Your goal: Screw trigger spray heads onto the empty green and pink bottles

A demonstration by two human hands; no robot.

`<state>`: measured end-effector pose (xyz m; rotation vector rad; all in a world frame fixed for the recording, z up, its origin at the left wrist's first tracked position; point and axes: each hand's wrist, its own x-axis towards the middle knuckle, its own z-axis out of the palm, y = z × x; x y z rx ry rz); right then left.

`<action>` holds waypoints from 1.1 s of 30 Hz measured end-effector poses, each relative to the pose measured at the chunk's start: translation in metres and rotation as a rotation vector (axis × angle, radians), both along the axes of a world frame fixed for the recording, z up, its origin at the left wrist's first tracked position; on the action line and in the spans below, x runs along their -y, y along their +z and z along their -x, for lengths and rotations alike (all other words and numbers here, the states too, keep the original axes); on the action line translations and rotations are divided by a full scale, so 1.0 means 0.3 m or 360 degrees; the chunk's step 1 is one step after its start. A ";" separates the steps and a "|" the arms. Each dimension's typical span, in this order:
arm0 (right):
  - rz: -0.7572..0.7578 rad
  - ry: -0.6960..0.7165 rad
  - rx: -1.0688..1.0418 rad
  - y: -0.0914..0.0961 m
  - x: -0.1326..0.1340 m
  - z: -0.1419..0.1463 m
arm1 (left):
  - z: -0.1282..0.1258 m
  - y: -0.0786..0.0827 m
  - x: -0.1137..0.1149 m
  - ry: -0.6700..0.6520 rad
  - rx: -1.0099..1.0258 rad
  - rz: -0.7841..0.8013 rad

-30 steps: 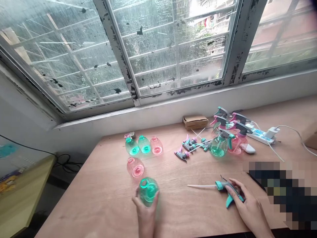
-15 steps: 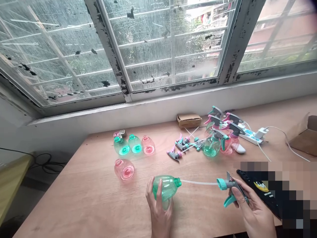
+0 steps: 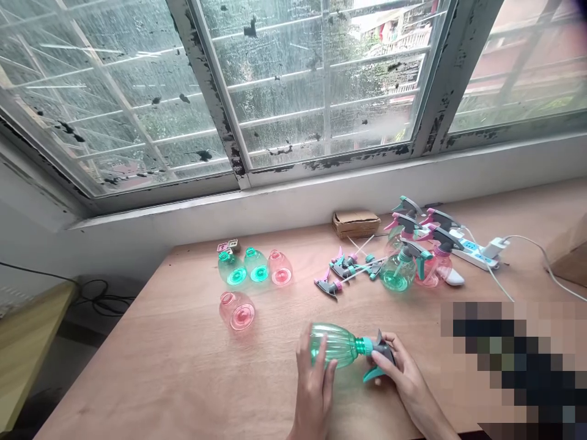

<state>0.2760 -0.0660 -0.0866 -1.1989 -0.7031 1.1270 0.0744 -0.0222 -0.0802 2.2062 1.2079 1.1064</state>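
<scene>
A clear green spray bottle (image 3: 337, 343) lies on its side near the table's front, its neck pointing right. My left hand (image 3: 313, 373) is wrapped around its base end. In my right hand (image 3: 403, 374) is a grey and teal trigger sprayer (image 3: 383, 354), its teal collar up against the bottle's neck. Whether the threads are engaged I cannot tell. Left of the hands lies a pink bottle (image 3: 237, 310) without a sprayer. Behind it are two green bottles (image 3: 255, 265) and another pink bottle (image 3: 279, 267), also without sprayers.
Loose trigger sprayers (image 3: 342, 269) lie at mid-table. Several bottles with sprayers (image 3: 398, 269) stand right of them, near a white power strip (image 3: 472, 250) with cables. A small cardboard box (image 3: 356, 223) sits by the wall. A larger carton (image 3: 571, 253) is at far right.
My right hand has moved left with the trigger sprayer, bringing its collar to the bottle's neck; its tube is now inside the bottle. The left hand and bottle have shifted slightly right in view.
</scene>
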 end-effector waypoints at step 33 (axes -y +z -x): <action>-0.0015 0.0438 0.0092 0.013 -0.007 0.011 | 0.101 0.006 -0.015 -0.0031 0.0855 0.1041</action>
